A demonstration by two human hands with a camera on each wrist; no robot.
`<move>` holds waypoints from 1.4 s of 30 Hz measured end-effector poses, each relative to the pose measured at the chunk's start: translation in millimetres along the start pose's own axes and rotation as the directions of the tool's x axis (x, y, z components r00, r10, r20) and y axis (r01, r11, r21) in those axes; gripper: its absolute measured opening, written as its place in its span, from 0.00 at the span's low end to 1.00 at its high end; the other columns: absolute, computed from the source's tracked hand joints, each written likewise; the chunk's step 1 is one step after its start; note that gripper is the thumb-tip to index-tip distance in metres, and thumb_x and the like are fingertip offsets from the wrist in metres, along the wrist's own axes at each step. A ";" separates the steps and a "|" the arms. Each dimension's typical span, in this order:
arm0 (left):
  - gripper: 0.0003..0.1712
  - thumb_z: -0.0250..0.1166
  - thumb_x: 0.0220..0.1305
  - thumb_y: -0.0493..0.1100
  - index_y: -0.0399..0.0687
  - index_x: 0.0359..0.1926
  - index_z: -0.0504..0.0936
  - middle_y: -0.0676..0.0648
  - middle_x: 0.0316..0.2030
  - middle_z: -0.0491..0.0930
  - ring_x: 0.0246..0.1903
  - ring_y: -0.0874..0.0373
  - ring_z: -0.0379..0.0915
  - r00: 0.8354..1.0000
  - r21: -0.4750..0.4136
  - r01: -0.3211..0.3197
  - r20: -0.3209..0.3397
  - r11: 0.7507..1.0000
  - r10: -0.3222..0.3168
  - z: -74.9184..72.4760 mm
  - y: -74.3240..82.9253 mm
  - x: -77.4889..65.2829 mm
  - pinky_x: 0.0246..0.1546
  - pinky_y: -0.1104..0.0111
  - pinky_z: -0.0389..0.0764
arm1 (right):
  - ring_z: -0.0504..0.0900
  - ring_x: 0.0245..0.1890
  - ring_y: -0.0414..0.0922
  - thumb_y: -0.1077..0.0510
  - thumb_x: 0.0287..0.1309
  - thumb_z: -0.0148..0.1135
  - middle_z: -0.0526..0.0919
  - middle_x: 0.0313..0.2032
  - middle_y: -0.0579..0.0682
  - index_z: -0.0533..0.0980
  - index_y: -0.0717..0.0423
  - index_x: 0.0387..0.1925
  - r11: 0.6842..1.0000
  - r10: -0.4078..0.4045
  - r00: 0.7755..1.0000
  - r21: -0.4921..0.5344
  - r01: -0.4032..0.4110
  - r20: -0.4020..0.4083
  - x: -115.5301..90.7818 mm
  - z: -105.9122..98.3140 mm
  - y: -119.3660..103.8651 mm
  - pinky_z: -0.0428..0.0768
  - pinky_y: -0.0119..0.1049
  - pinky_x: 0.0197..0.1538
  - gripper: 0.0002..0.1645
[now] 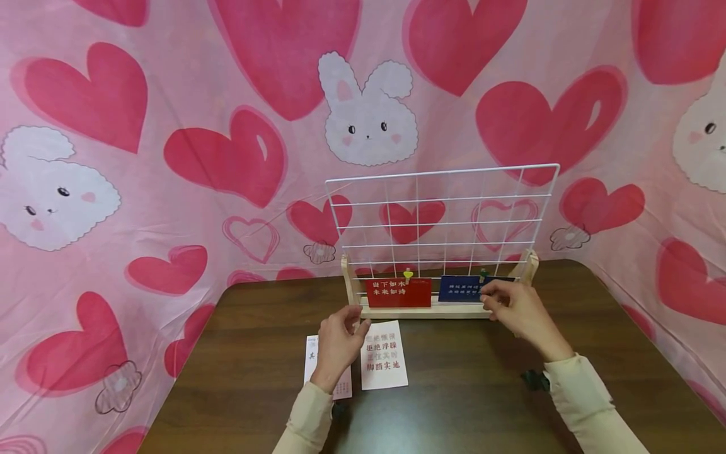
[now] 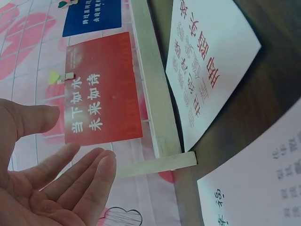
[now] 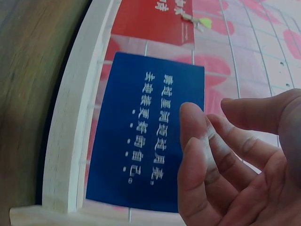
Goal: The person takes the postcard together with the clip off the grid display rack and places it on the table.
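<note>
Left hand hovered near red card, thumb parted from loosely bent fingers; right hand likewise before blue card, contact unclear. Both smooth rectangles hung clipped to white wire grid, in pale wooden stand near wood-grained desk's far edge.

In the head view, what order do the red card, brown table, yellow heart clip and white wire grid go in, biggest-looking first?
1. Brown table
2. White wire grid
3. Red card
4. Yellow heart clip

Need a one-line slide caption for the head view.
Red card and blue card clipped to a white wire grid, left hand and right hand close by.
</note>
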State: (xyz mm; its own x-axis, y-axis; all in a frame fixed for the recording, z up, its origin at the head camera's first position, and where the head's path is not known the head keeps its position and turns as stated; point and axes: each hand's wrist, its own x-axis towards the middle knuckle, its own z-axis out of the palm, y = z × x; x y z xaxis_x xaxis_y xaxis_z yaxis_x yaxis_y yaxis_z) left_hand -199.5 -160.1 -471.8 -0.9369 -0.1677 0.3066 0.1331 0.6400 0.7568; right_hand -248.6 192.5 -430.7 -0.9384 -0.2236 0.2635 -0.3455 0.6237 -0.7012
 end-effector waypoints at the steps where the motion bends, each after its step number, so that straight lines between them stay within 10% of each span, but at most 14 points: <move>1: 0.19 0.74 0.63 0.41 0.37 0.53 0.87 0.37 0.47 0.90 0.42 0.45 0.89 1.000 -0.002 -0.006 -0.005 1.000 0.006 0.3 0.3 0.6 0.41 0.56 0.88 | 0.85 0.23 0.44 0.63 0.68 0.66 0.89 0.30 0.58 0.84 0.65 0.47 1.000 -0.005 1.000 0.005 0.005 0.000 1.2 1.7 -1.4 0.80 0.32 0.24 0.10; 42: 0.31 0.73 0.63 0.42 0.36 0.65 0.79 0.33 0.60 0.84 0.56 0.36 0.85 0.999 -0.066 -0.006 -0.054 0.998 0.002 22.1 12.3 20.0 0.51 0.49 0.88 | 0.74 0.17 0.39 0.63 0.66 0.67 0.86 0.23 0.52 0.81 0.58 0.62 0.991 -0.106 0.993 0.072 0.109 -0.054 41.0 80.8 -59.4 0.74 0.32 0.20 0.23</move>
State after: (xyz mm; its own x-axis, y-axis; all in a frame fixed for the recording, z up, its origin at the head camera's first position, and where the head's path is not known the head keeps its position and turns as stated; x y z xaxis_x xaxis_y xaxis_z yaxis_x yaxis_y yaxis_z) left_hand -223.7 -139.0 -469.2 -0.9177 -0.2071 0.3391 0.1594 0.5898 0.7917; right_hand -267.2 85.7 -431.7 -0.8949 -0.2477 0.3712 -0.4457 0.5397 -0.7142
